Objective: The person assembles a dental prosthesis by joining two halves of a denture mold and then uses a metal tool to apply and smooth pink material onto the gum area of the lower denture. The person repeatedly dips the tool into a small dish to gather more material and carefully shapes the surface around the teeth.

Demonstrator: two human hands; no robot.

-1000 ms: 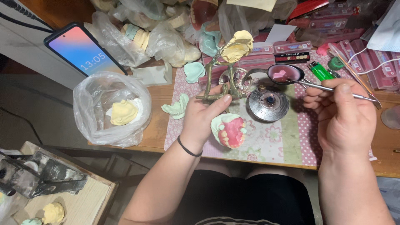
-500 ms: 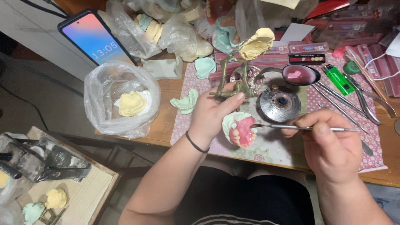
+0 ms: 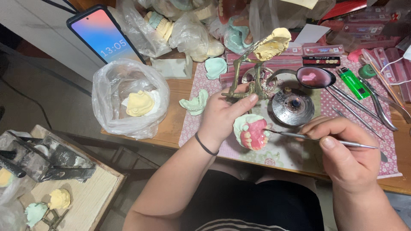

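Just below the middle of the frame, the left hand (image 3: 222,117) comes up from the lower left, forearm angled, a dark band at the wrist. Its fingers curl around a pale green dental cast with pink wax gums and teeth (image 3: 251,132), holding it just above the patterned mat (image 3: 295,145); the thumb lies stretched along the top, close to the foot of a brass articulator (image 3: 248,72) that stands just above the hand and carries a yellow cast at its top.

The right hand (image 3: 342,149) enters from the lower right, knuckles up, fingers pinched around a slim metal instrument (image 3: 317,139) like a pen. The tool lies almost level and points left, its tip touching the pink wax at the right edge of the cast.

Right above the instrument sits a round metal burner (image 3: 295,107), and beyond it a spoon with pink wax (image 3: 314,77), a green lighter (image 3: 352,82) and several long steel tools (image 3: 376,102) toward the right edge. Left of centre, a clear plastic bag (image 3: 128,98) holds a yellow cast, and a phone (image 3: 105,36) leans in the upper left. A loose green cast (image 3: 195,102) lies beside the left hand.
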